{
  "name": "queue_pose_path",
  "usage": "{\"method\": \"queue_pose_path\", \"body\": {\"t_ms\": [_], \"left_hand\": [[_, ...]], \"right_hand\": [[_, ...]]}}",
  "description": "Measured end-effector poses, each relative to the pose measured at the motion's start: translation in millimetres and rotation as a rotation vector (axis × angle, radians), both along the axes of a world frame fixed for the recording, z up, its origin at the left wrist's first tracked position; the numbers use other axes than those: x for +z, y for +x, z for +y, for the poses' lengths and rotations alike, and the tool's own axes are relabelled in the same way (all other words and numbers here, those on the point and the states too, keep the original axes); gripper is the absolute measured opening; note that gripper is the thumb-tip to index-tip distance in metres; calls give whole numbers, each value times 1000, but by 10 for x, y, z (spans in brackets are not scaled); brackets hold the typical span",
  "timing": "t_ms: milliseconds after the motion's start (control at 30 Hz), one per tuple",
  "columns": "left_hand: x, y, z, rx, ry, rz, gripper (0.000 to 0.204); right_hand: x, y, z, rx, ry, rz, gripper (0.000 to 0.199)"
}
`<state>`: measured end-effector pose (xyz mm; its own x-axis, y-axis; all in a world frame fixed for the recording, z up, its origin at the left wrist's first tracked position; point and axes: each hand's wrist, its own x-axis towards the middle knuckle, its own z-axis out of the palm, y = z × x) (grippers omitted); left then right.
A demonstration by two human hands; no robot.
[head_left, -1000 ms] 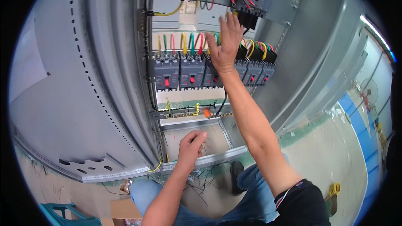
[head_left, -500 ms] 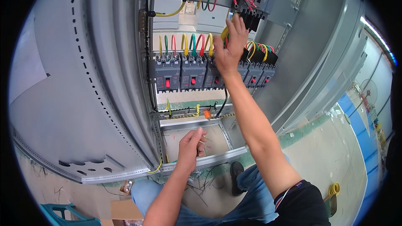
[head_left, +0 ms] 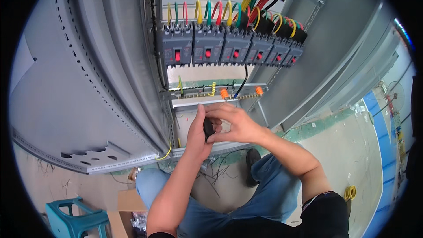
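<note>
In front of the cabinet's bottom frame, my hands come together around a small black piece (head_left: pixel 208 128) whose kind I cannot make out. My left hand (head_left: pixel 196 133) is closed on it, thumb pointing up. My right hand (head_left: pixel 240 124) reaches in from the right, its thumb and fingers bent round the same piece at its lower and upper ends. Above them hangs a row of several grey circuit breakers (head_left: pixel 208 46) with red toggles. Yellow, green and red wires (head_left: pixel 217 13) loop out of their tops.
Orange insulators (head_left: pixel 224 93) and a coiled yellow wire (head_left: pixel 213 89) sit on the lower rail. A grey metal door (head_left: pixel 101 83) stands at the left. On the floor are a teal stool (head_left: pixel 77 218), a cardboard box (head_left: pixel 121 222), wire scraps and a yellow coil (head_left: pixel 350 192).
My right hand has come down from the breaker wires to my left hand. My left hand has risen slightly, and the black piece now shows. The view has tilted downward.
</note>
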<state>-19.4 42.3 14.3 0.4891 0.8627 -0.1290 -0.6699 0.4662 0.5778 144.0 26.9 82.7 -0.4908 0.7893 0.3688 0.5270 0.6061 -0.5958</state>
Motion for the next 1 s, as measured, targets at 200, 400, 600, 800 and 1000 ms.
{"method": "queue_pose_path", "body": {"t_ms": [200, 400, 600, 800, 1000], "left_hand": [[175, -20, -101, -31, -28, 53, 44], [168, -34, -109, 35, 63, 196, 32], [88, 1, -117, 182, 162, 360, 22], [88, -98, -76, 202, 54, 254, 20], [74, -123, -62, 195, 12, 204, 19]], "right_hand": [[-111, 195, -33, -2, -114, 155, 56], [-65, 251, -94, -91, -621, 524, 34], [-217, 377, -45, -212, -538, 564, 22], [-154, 275, 12, -309, -450, 773, 22], [-21, 286, -8, -308, -454, 781, 20]]}}
